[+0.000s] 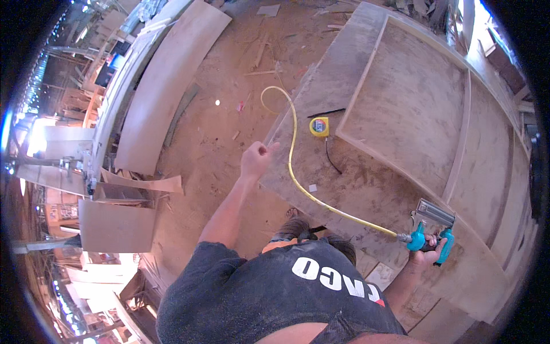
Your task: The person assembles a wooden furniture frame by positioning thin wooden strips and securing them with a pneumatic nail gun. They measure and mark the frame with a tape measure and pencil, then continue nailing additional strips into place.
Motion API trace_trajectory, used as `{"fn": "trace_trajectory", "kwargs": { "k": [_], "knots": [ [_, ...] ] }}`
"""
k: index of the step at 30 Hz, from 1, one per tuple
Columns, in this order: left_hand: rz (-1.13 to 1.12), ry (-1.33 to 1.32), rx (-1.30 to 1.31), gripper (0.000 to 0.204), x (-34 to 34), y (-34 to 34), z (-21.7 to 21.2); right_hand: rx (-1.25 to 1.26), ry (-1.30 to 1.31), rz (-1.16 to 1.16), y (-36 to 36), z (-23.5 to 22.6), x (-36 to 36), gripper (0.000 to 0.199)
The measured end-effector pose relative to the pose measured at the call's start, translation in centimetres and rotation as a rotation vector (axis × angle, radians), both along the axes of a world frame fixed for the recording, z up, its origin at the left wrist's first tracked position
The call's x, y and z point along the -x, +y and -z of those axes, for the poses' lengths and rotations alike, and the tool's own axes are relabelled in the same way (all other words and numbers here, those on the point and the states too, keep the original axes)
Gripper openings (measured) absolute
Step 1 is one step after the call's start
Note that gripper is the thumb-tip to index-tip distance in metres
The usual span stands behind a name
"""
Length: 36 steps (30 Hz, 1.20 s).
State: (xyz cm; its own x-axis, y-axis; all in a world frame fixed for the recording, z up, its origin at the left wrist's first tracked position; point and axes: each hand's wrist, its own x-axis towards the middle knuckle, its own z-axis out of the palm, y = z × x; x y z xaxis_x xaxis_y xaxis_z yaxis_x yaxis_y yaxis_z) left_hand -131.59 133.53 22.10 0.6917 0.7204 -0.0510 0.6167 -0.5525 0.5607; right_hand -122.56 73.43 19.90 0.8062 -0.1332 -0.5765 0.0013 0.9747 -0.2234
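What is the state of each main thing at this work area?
Left grip: fingers curled, nothing visible in it.
Right grip: closed around the nail gun.
Nail gun: held, hose attached; loading not visible.
Hose: attached, curved.
Tape measure: lying on the board.
Frame: resting on the board.
Board: stained.

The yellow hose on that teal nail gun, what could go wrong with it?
If pulled, the yellow hose might knock the yellow tape measure beside its curve. It also joins the teal nail gun, so a snag could jerk the right hand holding it.
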Motion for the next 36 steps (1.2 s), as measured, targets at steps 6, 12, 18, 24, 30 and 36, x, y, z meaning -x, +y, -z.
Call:
{"fn": "trace_trajectory", "kwargs": {
  "k": [6, 12, 18, 24, 30, 36],
  "knots": [
    [-0.121, 0.025, 1.321, 0.031, -3.1, -0.9, 2.3, 0.168, -0.039, 0.017, 3.5, -7.3, 6.2, 0.043],
    [-0.16, -0.373, 1.891, 0.01, -4.1, 8.0, 6.6, 0.379, 0.096, 0.208, 8.1, -12.9, 16.2, 0.039],
    [0.011, -0.65, 2.013, 0.016, -3.6, 32.6, 8.1, 0.414, 0.097, 0.387, 6.9, -8.5, 19.5, 0.04],
    [-0.294, -0.773, 1.372, 0.019, -4.0, 28.6, 3.3, 0.42, 0.066, 0.541, -0.4, -2.5, 21.6, 0.037],
    [-0.044, -0.937, 0.994, 0.026, -1.6, 21.4, -5.1, 0.425, 0.08, 0.492, -10.0, 1.0, 20.8, 0.035],
    [-0.033, -0.806, 0.761, 0.022, -2.6, 3.0, -12.7, 0.325, 0.189, 0.473, -20.6, -0.1, 18.9, 0.039]
  ]
}}
